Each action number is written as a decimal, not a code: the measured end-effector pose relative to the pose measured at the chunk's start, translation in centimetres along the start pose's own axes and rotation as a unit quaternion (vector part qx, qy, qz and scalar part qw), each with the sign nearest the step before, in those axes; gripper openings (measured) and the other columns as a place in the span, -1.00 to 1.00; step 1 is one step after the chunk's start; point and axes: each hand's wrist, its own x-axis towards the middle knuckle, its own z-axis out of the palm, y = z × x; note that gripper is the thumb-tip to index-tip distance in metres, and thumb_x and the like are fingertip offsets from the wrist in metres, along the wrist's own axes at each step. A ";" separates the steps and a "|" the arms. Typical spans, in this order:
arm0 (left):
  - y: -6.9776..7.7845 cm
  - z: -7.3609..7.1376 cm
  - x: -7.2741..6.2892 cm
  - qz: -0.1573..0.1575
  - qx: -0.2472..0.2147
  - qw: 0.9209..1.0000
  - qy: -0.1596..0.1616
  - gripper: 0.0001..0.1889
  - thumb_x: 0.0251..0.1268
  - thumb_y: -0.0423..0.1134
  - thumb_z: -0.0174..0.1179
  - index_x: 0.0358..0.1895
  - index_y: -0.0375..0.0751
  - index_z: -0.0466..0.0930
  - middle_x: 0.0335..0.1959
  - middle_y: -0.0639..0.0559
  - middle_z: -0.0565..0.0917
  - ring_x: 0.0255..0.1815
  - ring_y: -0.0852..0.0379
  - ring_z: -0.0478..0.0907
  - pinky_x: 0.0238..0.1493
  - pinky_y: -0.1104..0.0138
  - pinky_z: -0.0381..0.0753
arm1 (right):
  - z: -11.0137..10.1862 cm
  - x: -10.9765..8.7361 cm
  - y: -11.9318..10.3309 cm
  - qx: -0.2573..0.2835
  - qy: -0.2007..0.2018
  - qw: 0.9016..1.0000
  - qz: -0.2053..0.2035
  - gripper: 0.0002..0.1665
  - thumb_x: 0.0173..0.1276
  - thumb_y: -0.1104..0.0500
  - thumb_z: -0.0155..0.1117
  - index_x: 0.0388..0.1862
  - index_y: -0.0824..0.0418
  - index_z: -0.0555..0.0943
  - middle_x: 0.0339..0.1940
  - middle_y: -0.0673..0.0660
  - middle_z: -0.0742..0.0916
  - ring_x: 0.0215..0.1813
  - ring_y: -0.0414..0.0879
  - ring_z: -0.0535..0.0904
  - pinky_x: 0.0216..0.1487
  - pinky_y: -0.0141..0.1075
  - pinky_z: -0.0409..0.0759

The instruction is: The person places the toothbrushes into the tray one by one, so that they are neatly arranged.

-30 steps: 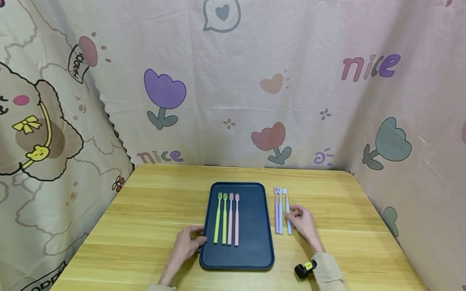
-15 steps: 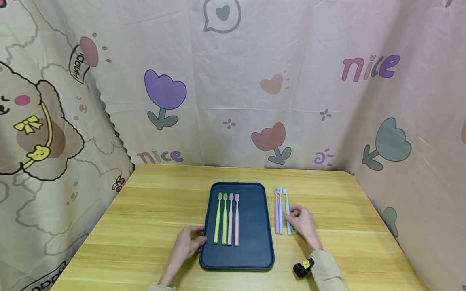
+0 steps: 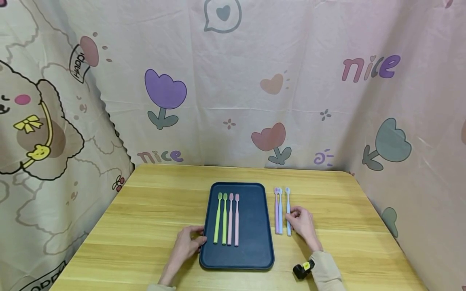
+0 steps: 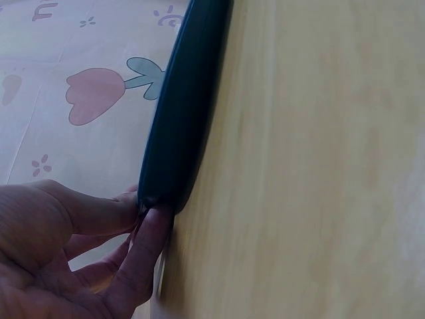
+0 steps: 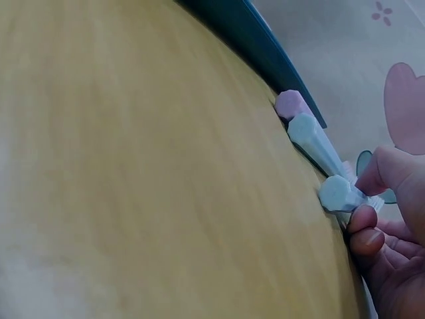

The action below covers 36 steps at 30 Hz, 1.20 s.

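My right hand (image 3: 303, 224) pinches the handle of a light blue toothbrush (image 3: 288, 202) between thumb and fingers, right of the tray. Its bristle head points to the far side; in the right wrist view the handle end (image 5: 337, 194) shows just past the fingertips. Close to its left lie a purple toothbrush (image 3: 277, 218) and another light blue toothbrush (image 3: 280, 218), side by side. My left hand (image 3: 186, 244) grips the left edge of the dark blue tray (image 3: 256, 230), thumb on the rim. On the tray are two green toothbrushes (image 3: 217, 222) and two pink toothbrushes (image 3: 237, 226), lined up parallel.
The wooden table (image 3: 145, 210) carries the tray near its middle. A patterned curtain (image 3: 225, 133) hangs behind it and at the sides. A black wrist camera (image 3: 303, 270) sits at the right sleeve.
The light blue toothbrush in my right hand has rolled about its length, from head side-on to head facing up, and its head has shifted slightly right. The left hand and tray stay put.
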 end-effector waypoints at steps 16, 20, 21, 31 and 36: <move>0.1 0.0 0.1 -0.006 0.005 1.000 -0.004 -0.61 0.18 -0.53 0.33 0.11 -0.44 0.65 -0.15 -0.19 0.71 -0.53 0.19 0.56 -0.56 0.37 0.65 | -0.4 -0.4 -0.2 0.051 -0.021 0.998 0.009 -0.68 0.24 0.34 0.27 -0.05 0.48 0.62 -0.40 0.21 0.73 -0.65 -0.22 0.52 -0.71 -0.41 0.50; 0.1 0.0 0.1 -0.009 0.004 1.000 -0.001 -0.62 0.17 -0.53 0.33 0.11 -0.43 0.65 -0.15 -0.18 0.71 -0.53 0.18 0.57 -0.57 0.37 0.65 | -0.5 -0.5 -0.2 0.079 -0.033 0.996 0.011 -0.70 0.28 0.38 0.23 -0.02 0.51 0.61 -0.40 0.22 0.73 -0.66 -0.22 0.50 -0.73 -0.41 0.47; 0.1 0.0 0.1 -0.009 0.004 1.000 0.000 -0.62 0.18 -0.53 0.33 0.11 -0.43 0.65 -0.14 -0.18 0.71 -0.53 0.18 0.57 -0.57 0.37 0.65 | -0.6 -0.5 -0.2 0.085 -0.038 0.996 0.011 -0.69 0.30 0.39 0.23 0.00 0.52 0.60 -0.40 0.23 0.72 -0.66 -0.22 0.50 -0.73 -0.41 0.47; 0.2 0.0 0.0 -0.007 0.006 1.000 -0.001 -0.62 0.17 -0.53 0.33 0.11 -0.44 0.65 -0.15 -0.19 0.71 -0.54 0.18 0.56 -0.56 0.38 0.64 | -1.0 -1.1 -1.1 0.179 -0.089 0.979 0.028 -0.57 0.40 0.37 0.21 0.19 0.57 0.49 -0.28 0.15 0.65 -0.58 -0.24 0.50 -0.66 -0.45 0.48; 0.2 0.0 0.0 -0.004 0.009 1.000 -0.005 -0.61 0.18 -0.52 0.33 0.11 -0.44 0.64 -0.14 -0.20 0.71 -0.53 0.19 0.56 -0.56 0.37 0.65 | -0.9 -1.7 -2.1 0.205 -0.114 0.972 0.021 -0.54 0.41 0.39 0.19 0.22 0.60 0.44 -0.25 0.18 0.65 -0.49 -0.24 0.53 -0.51 -0.44 0.61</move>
